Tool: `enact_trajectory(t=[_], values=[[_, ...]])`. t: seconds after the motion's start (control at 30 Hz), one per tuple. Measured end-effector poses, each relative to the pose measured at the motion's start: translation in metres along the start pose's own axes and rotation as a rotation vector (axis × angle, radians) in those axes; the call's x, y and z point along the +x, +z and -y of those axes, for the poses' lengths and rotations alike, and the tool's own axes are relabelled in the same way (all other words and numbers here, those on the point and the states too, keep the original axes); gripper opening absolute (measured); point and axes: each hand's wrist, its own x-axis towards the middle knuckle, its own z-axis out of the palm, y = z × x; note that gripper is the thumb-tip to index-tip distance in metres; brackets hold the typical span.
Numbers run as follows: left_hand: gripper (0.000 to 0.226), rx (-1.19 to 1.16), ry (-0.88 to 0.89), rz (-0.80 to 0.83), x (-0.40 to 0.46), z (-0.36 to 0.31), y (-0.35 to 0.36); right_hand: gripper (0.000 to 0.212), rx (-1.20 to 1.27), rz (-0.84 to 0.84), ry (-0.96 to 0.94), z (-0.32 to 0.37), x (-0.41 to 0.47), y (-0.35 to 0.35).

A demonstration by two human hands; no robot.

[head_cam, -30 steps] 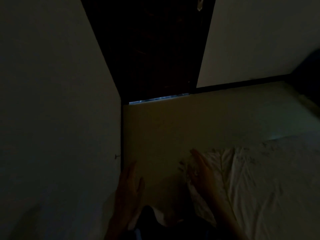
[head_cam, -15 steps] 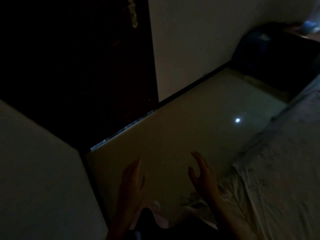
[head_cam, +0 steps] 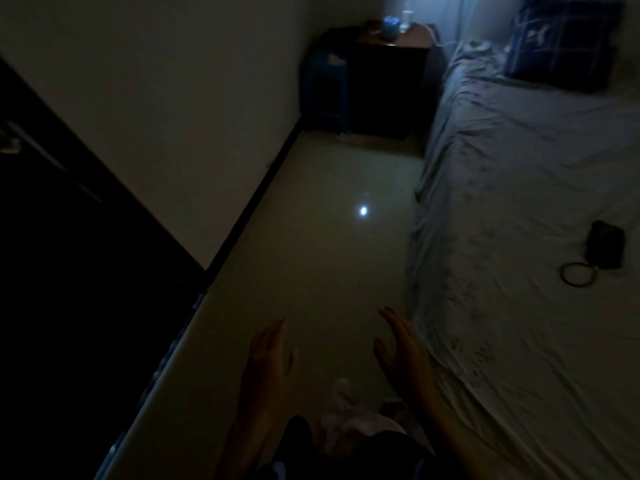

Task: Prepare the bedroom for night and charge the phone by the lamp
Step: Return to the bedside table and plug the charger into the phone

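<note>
A: Head view, item one: the phone?

B: Phone (head_cam: 605, 250), dark, flat, rounded corners, lying on the bed (head_cam: 519, 237) toward its right side, screen showing nothing. A thin dark cable loop (head_cam: 577, 274) is lying just beside its lower left corner, touching it or nearly so; the dim light is making that hard to tell.

A: Item two, the lamp?

B: Lamp (head_cam: 390, 26), small, giving off a bluish glow, sitting on a dark bedside bench (head_cam: 391, 81) at the far end of the room, between the wall and the head of the bed. It is standing well apart from the phone. A clear bottle-like object (head_cam: 406, 19) is standing just beside it; details are too dim to read.

A: Hands?

B: Left hand (head_cam: 268, 358) is hanging over the floor (head_cam: 329, 254), fingers straight and slightly apart, holding nothing. Right hand (head_cam: 403, 348) is hovering near the bed's edge, fingers relaxed and spread, thumb out, also holding nothing.

A: Remaining stock?

B: Bedsheet pale, wrinkled, faintly patterned. Dark checked pillow (head_cam: 561, 39) is resting at the head. A bright spot of light (head_cam: 363, 211) is reflecting on the glossy floor. Dark door (head_cam: 69, 271) is filling the left.
</note>
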Motion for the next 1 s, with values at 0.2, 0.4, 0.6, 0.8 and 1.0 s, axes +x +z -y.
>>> enact_trajectory(t=[0.2, 0.4, 0.6, 0.8, 1.0], values=[[0.051, 0.002, 0.167, 0.073, 0.124, -0.04, 0.008, 0.051, 0.006, -0.133, 0.079, -0.004, 0.091, -0.017], [0.054, -0.021, 0.289, 0.221, 0.235, -0.077, 0.041, 0.053, 0.035, -0.255, 0.211, -0.033, 0.158, -0.028], [0.064, 0.0, 0.559, 0.409, 0.366, -0.121, 0.089, 0.052, -0.049, -0.49, 0.427, -0.061, 0.248, -0.052], [0.055, -0.03, 0.885, 0.594, 0.478, -0.192, 0.134, 0.05, -0.016, -0.669, 0.673, -0.075, 0.318, -0.071], [0.055, -0.008, 1.071, 0.804, 0.524, -0.257, 0.202, 0.056, 0.017, -0.888, 0.859, -0.11, 0.333, -0.094]])
